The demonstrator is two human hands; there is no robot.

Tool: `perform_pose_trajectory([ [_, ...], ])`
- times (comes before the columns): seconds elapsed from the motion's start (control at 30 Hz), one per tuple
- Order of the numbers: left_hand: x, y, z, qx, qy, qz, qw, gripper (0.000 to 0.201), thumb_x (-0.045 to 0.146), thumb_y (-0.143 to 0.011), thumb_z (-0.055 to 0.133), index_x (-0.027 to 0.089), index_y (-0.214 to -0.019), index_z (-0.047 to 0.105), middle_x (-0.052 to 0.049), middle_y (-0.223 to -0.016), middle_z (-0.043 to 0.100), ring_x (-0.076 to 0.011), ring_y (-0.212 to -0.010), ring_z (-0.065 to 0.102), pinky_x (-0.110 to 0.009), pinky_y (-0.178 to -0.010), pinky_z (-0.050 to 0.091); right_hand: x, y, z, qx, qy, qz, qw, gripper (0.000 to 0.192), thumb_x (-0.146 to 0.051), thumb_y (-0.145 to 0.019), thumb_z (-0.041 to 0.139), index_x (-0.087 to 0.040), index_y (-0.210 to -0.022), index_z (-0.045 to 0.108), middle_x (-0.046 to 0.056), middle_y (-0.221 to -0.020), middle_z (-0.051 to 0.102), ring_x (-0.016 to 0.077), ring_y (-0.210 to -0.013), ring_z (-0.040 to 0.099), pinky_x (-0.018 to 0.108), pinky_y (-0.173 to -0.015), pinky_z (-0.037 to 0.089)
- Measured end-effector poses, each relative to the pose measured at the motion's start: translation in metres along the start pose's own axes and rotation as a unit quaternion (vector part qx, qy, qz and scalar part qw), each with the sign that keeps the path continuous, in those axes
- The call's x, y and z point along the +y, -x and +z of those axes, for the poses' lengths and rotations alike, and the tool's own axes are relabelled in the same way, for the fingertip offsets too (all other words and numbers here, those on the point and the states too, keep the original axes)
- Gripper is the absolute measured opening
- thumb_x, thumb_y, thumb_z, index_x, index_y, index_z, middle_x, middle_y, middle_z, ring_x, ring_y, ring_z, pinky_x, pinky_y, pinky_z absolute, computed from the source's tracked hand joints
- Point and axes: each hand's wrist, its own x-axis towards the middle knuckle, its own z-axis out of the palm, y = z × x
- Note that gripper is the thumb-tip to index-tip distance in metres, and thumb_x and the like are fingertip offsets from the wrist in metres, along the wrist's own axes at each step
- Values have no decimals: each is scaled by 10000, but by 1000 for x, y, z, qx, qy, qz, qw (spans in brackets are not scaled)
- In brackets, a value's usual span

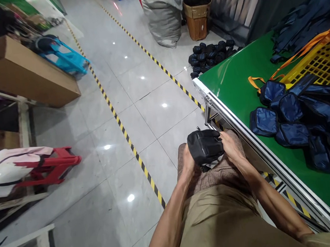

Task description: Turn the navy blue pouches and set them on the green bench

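Well, green table point(224, 82): It stands on the right, with a heap of blue bags point(264, 121) on it.
Brown lap point(206, 181): It is near, just left of the table.
Black bag point(205, 147): It is over the lap, between two hands. The step looks like handling this one bag. I think the next move calls for a soft hold on both sides, so it does not squash or slip. It is black and boxy, with round corners and folds on its right part. A tiny tab point(198, 128) sticks up at the far edge. I cannot tell if it is full.
Right hand point(231, 147): It curls partly closed, holding the bag's right side.
Left hand point(188, 158): It holds the left side, bent round it; its fingertips are hidden.
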Motion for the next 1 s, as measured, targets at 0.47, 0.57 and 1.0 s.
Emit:
perform_pose_trajectory([
  [0.47,33,78,-7,-147,-161,179,959,218,254,-968,852,314,-1169,910,-83,-1224,855,-310,-1195,744,-424,-1190,479,-47,49,-44,-179,204,-193,943,249,-496,-1063,752,-311,-1032,915,41,-999,868,268,-894,777,361,-867,539],
  [0.57,7,88,5,-153,-118,120,974,136,322,-961,873,290,-1086,916,-89,-1115,842,-308,-1106,722,-403,-1114,500,-35,62,-61,-209,185,-121,953,323,-535,-1052,756,-268,-933,893,36,-905,843,256,-850,748,339,-813,526],
  [1.0,14,100,1,-214,135,-205,945,422,448,-768,1064,149,-947,826,-38,-849,706,-143,-800,627,-238,-781,504,0,110,-92,-85,191,-94,973,300,-500,-1106,659,-344,-1157,911,67,-1207,852,301,-1135,790,434,-1062,606],
])
